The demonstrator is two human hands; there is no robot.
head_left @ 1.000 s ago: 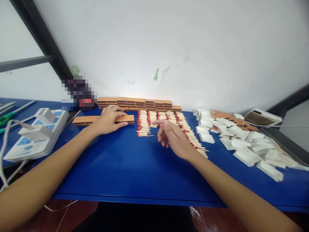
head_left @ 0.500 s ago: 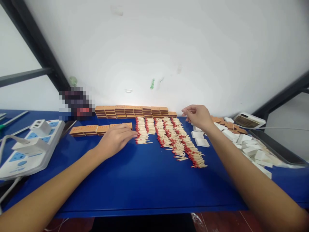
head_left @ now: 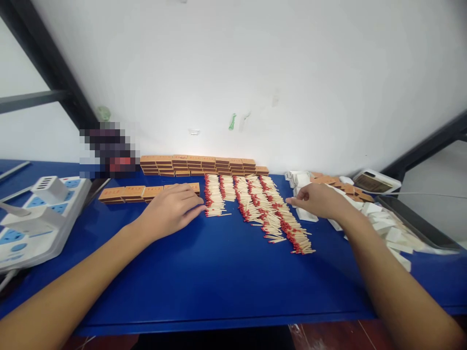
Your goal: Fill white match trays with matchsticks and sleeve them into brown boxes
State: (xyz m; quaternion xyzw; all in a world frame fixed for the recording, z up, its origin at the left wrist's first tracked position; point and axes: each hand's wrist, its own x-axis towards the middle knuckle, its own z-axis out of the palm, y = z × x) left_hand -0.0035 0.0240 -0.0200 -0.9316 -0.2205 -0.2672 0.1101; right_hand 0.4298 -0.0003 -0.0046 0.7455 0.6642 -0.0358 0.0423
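Observation:
My left hand lies flat on the blue table, fingers stretched out, their tips just short of a bundle of red-tipped matches. Just behind that hand lies a row of orange matchboxes. More matches lie in slanted rows at the centre. My right hand hovers low at the right end of the matches with its fingers curled together, directly over a white inner tray. What those fingers hold, if anything, is hidden.
A low wall of stacked orange matchboxes runs along the back. White trays and flat orange sleeves are heaped at the right, beside a dark tray and a phone-like device. A white power strip sits at the left.
My right hand went from the matches up to the back right, then came down over the white trays. My left hand slid right off the matchbox row toward the matches.

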